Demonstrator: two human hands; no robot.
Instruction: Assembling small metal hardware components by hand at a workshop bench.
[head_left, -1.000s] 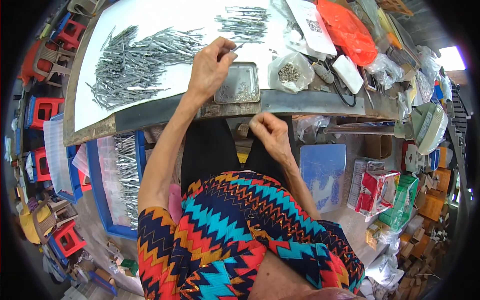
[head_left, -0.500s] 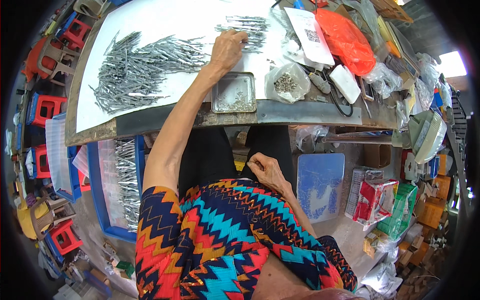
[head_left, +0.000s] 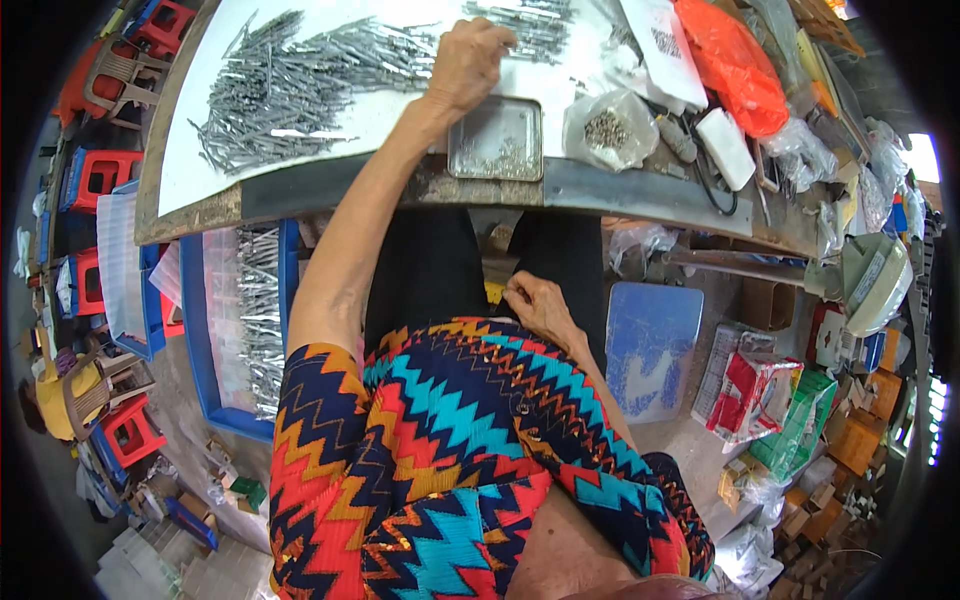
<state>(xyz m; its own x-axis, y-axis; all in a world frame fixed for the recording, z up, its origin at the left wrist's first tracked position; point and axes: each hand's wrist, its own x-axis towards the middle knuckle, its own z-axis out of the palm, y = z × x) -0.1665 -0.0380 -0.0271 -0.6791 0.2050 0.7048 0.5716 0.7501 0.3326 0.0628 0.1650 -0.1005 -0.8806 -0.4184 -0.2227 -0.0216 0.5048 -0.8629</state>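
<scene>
Far left, we see a red stool (head_left: 105, 180) on the floor. Then, below the tabletop (head_left: 190, 222), comes a blue-sided tray (head_left: 245, 425) lined with thin metal pieces. On the tabletop's white sheet (head_left: 185, 180) we have the large heap of slender grey metal pieces (head_left: 275, 90), jumbled and spreading rightward toward our left hand (head_left: 470, 65). That hand is over the sheet, its fingers bent and its fingertips at the near left side of a smaller group of grey metal pieces (head_left: 540, 45), which lie roughly parallel. We cannot tell whether its grip is together, apart or clamped on a piece. Just nearer to us, a shallow metal tray (head_left: 500, 120) at the tabletop's front edge holds small bits. Our right hand (head_left: 543, 305) rests low over our black trousers (head_left: 425, 265), fingers curled; its inside is hidden, so we cannot tell how that grip stands. Farther right on the tabletop, we find an opened clear bag (head_left: 610, 130) of small metal parts, a white block (head_left: 725, 150) and a red plastic bag (head_left: 735, 70). A pale lamp (head_left: 875, 285) is beyond the tabletop's right end.
</scene>
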